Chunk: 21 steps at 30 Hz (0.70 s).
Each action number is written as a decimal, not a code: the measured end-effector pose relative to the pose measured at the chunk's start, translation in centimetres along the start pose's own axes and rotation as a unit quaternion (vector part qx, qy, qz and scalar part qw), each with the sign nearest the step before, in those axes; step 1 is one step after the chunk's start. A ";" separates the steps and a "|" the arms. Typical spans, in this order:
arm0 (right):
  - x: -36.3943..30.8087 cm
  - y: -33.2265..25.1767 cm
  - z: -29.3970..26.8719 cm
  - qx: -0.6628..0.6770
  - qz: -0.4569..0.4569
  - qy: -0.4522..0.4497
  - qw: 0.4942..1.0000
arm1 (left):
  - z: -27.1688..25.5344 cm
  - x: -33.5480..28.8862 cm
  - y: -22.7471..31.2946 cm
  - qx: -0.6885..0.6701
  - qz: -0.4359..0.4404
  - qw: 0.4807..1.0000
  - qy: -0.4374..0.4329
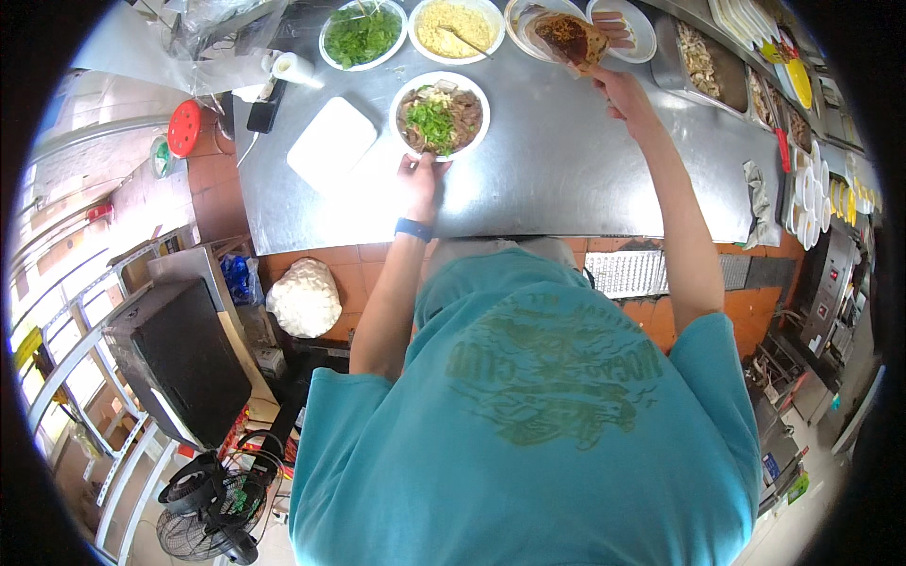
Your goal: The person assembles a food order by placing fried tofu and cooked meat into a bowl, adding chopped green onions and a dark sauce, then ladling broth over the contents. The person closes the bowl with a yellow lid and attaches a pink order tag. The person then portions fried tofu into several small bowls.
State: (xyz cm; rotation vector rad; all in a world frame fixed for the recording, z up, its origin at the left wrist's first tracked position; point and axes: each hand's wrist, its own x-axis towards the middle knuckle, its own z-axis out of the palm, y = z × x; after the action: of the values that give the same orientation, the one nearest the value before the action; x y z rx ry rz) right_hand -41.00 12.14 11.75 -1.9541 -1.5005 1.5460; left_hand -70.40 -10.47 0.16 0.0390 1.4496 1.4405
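Observation:
My left hand [422, 182] pinches the near rim of a white bowl [397, 132], which rests on the metal table. Sliced brown meat [464, 118] fills that bowl, topped with chopped green herbs [431, 123] and pale minced bits. Farther right, my right hand [625, 99] grips the near edge of a tilted, brownish see-through container [592, 47] with dark red chili sauce [564, 38] inside. It sits over a white bowl [514, 24] at the far edge. The exact shape of the container is hard to make out.
Bowls of green leaves [361, 36], pale yellow minced food with a spoon [455, 28], and pink strips [618, 30] line the back. A white lid [332, 143] and a dark phone [265, 111] lie left. Metal food trays [703, 61] stand right; a grey cloth [757, 203] is below them.

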 end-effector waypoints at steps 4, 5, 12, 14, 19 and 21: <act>1.4 -1.8 -1.4 -0.265 -0.148 -0.019 0.953 | 1.1 -1.0 -0.9 -0.003 -0.022 1.000 -0.016; 1.3 -2.2 -1.8 -0.361 -0.201 0.010 0.910 | 1.6 -1.2 -1.1 0.003 -0.020 1.000 -0.021; -3.0 -2.8 -3.4 -0.545 -0.284 0.080 0.785 | 5.4 -2.5 -1.6 0.035 -0.038 0.997 -0.063; -3.9 -2.9 -3.4 -0.557 -0.282 0.078 0.777 | 6.1 -2.6 -1.4 0.040 -0.045 0.996 -0.063; -4.7 -3.3 -3.2 -0.604 -0.270 0.045 0.748 | 7.0 -2.3 -1.4 0.034 -0.070 0.993 -0.084; -4.9 -3.7 -3.4 -0.564 -0.265 0.043 0.781 | 7.2 -2.2 -1.5 0.034 -0.063 0.993 -0.092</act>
State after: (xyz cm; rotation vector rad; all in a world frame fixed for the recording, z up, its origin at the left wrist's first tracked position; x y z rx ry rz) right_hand -39.90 11.11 18.63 -1.6168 -2.9718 0.2182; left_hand -63.82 -7.19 2.25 0.1185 1.3255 1.2510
